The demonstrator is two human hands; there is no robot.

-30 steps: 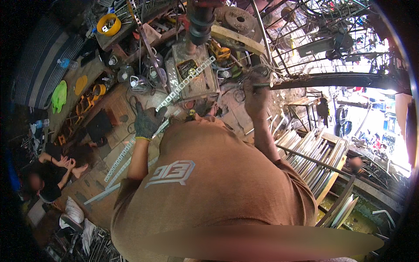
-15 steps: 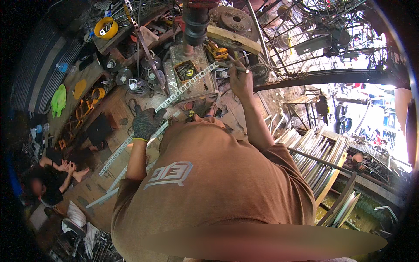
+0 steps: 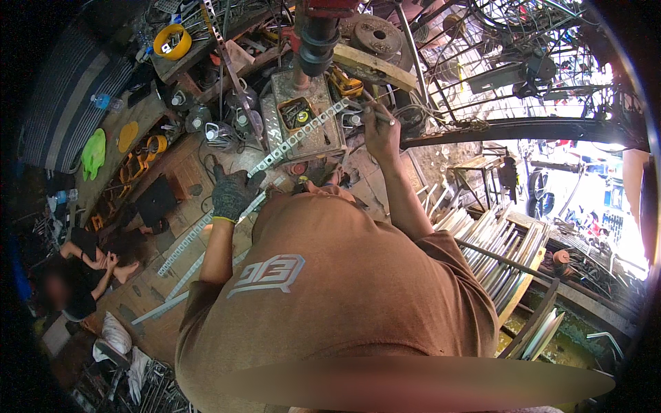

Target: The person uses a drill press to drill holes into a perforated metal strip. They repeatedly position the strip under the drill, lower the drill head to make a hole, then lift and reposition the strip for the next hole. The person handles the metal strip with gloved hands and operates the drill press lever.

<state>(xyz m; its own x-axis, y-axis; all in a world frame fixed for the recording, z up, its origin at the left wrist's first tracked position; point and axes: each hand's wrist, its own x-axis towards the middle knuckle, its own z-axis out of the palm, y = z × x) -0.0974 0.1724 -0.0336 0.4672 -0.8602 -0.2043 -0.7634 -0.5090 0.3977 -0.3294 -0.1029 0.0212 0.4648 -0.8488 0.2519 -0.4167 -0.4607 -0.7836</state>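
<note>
Brown shirt (image 3: 358, 310): the wearer's own torso, fills lower center of frame
Floor (image 3: 155, 289): tan and worn, left and lower left of frame, loose pale metal strips (image 3: 180, 280) lying on it
Pale bars (image 3: 478, 251): long stack, right of frame
Co-worker (image 3: 79, 299): dark clothes, seated, lower left of frame, own hands near each other
Metal platform (image 3: 330, 141): gray, upper center, below the dark machine head (image 3: 317, 51)
Perforated strip (image 3: 297, 139): pale, row of holes, slants from near center-left up across the platform, upper end just beside the right hand
Left hand (image 3: 234, 195): dark glove, center-left, thumb and index finger spread, at the strip's lower part; can't tell if it grips
Right hand (image 3: 381, 132): bare, upper center-right, fingers pinching the pen-like tool
Yellow box (image 3: 280, 112): on the platform, small parts inside, strip passing just beside it
Pen-like tool (image 3: 392, 122): slim, bright end sticking out of right hand
</note>
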